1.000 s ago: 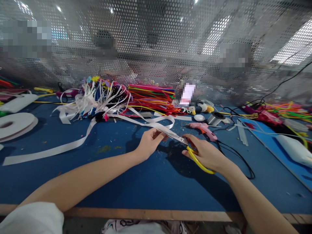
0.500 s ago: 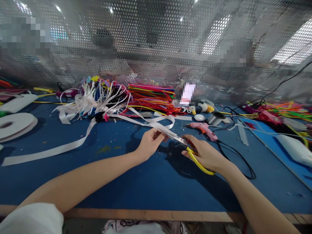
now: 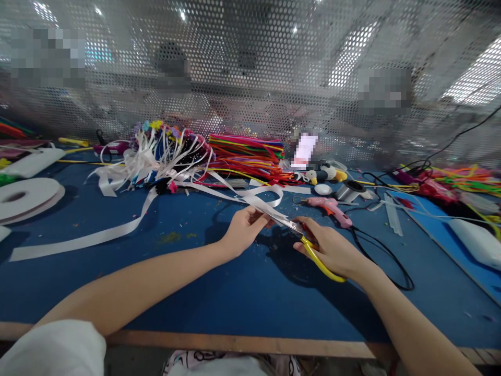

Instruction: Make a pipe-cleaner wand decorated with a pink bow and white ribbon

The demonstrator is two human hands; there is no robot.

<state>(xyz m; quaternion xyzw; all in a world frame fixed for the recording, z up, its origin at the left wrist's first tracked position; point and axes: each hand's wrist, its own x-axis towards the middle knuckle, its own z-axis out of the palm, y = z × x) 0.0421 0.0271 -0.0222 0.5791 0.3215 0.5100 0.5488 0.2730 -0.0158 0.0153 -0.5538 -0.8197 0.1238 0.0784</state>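
Observation:
My left hand (image 3: 245, 230) pinches a white ribbon (image 3: 270, 197) near its end, over the middle of the blue table. The ribbon loops back toward a bunch of white ribbons and small colourful flowers (image 3: 156, 156). Yellow-handled scissors (image 3: 319, 261) are in my right hand (image 3: 331, 245), its fingers wrapped round the handles. Their blades point up and left and lie along the ribbon beside my left fingertips. Whether the blades are fully closed is hard to make out.
A pink glue gun (image 3: 331, 209) with a black cord lies right of the scissors, near a wire spool (image 3: 350, 191). Colourful pipe cleaners (image 3: 246, 156) are heaped at the back before a perforated metal screen (image 3: 250, 78). A white ribbon roll (image 3: 43, 196) sits at left.
The view has shifted slightly, so the whole scene sits a little further right. Both hands, the ribbon and the scissors keep nearly the same pose.

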